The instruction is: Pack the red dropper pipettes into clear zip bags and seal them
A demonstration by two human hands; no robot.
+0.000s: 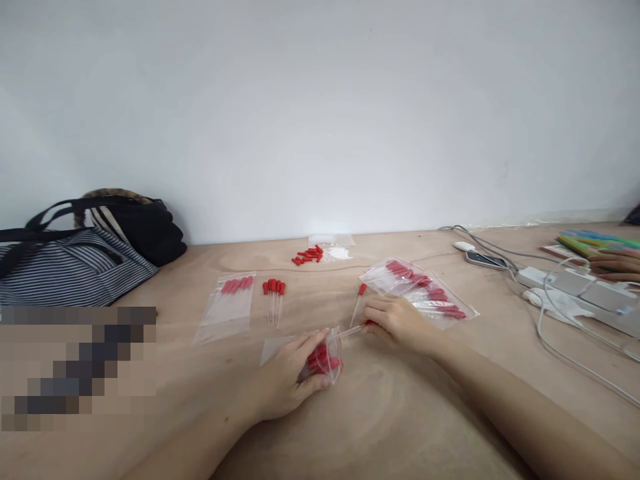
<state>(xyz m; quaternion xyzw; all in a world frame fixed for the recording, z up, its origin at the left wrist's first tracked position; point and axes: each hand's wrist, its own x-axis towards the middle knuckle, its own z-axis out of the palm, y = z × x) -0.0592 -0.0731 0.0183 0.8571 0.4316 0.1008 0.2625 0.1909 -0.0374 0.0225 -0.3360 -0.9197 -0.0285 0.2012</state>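
My left hand grips a clear zip bag with several red-bulbed droppers in it, its mouth facing right. In my right hand is a dropper, held by its red bulb, with the clear tip pointing left at the bag's mouth. Just behind that hand a single dropper lies on the table. A small row of loose droppers and a filled bag of droppers lie to the left. Several filled bags overlap to the right.
Loose red bulbs and clear tubes lie near the wall. Bags stand at the left. White power strips, cables and a phone occupy the right, where another person's hand rests by colourful sheets.
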